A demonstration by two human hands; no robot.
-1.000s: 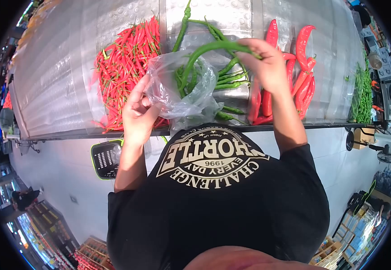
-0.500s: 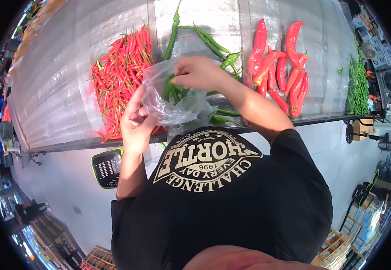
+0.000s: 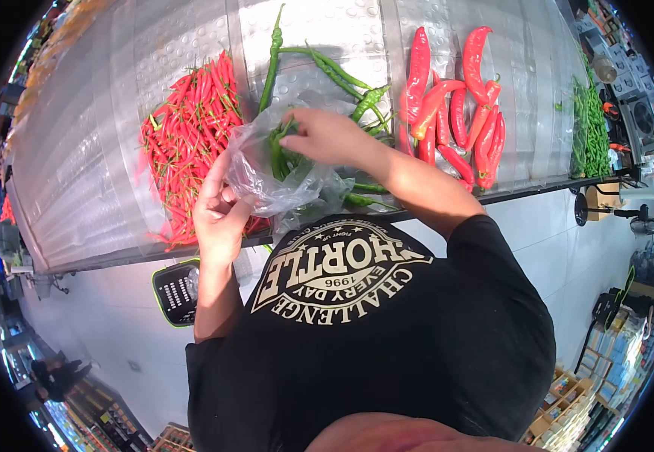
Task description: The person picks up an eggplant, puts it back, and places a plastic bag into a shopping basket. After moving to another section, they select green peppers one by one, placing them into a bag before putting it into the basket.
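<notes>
A clear plastic bag (image 3: 255, 188) spreads across the table edge in front of me, its mouth pulled apart. My left hand (image 3: 220, 215) pinches the bag's near-left side between thumb and fingers. Inside the bag's mouth are green chili peppers (image 3: 276, 154), partly veiled by the film. My right hand (image 3: 323, 137) reaches over the bag from the right, its thumb and fingers curled around the upper end of a green chili pepper; the fingertips are partly blurred. More loose green chili peppers (image 3: 342, 74) lie just beyond and beside the bag.
Left of the bag is a heap of small red chilies (image 3: 191, 132). Large red peppers (image 3: 419, 75) lie to the right, with a pile of thin green chilies (image 3: 590, 132) farther right. A black shopping basket (image 3: 176, 292) stands below the table's front edge.
The whole view has shifted slightly, moving the table goods leftward. My right hand has come a little lower at the bag's mouth, while my left hand keeps its grip on the plastic.
</notes>
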